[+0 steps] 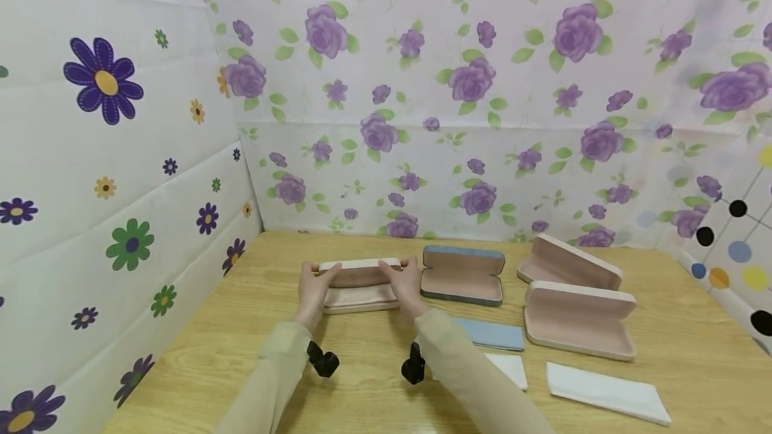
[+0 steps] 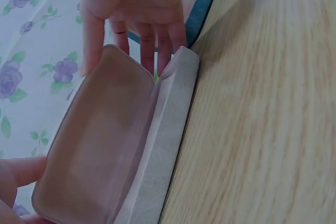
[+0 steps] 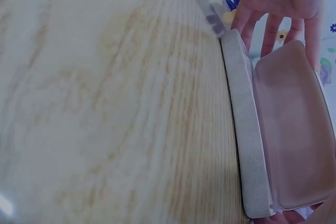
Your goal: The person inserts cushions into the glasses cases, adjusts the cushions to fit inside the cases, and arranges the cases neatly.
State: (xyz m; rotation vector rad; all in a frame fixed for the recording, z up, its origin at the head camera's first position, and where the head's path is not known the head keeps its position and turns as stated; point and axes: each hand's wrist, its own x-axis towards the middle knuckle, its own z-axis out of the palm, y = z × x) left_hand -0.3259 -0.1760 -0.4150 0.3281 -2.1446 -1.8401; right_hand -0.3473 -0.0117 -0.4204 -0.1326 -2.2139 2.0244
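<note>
A cream glasses case [image 1: 360,278] with a pink lining stands open on the wooden table, its lid tilted up. A folded pale cloth [image 1: 362,295] lies in its bottom half. My left hand [image 1: 313,292] grips the lid's left end, thumb on the near side. At the other end, my right hand [image 1: 405,284] grips the lid in the same way. Both wrist views show the lid's lining [image 2: 100,135] and the base's outer wall [image 3: 244,124]; the cloth is hidden there.
Right of my hands stands an open blue glasses case [image 1: 461,275]. Farther right are two more open pale cases, one behind [image 1: 569,265] and one nearer [image 1: 579,320]. A blue cloth [image 1: 494,333], a white cloth [image 1: 511,370] and a longer white cloth [image 1: 609,392] lie in front.
</note>
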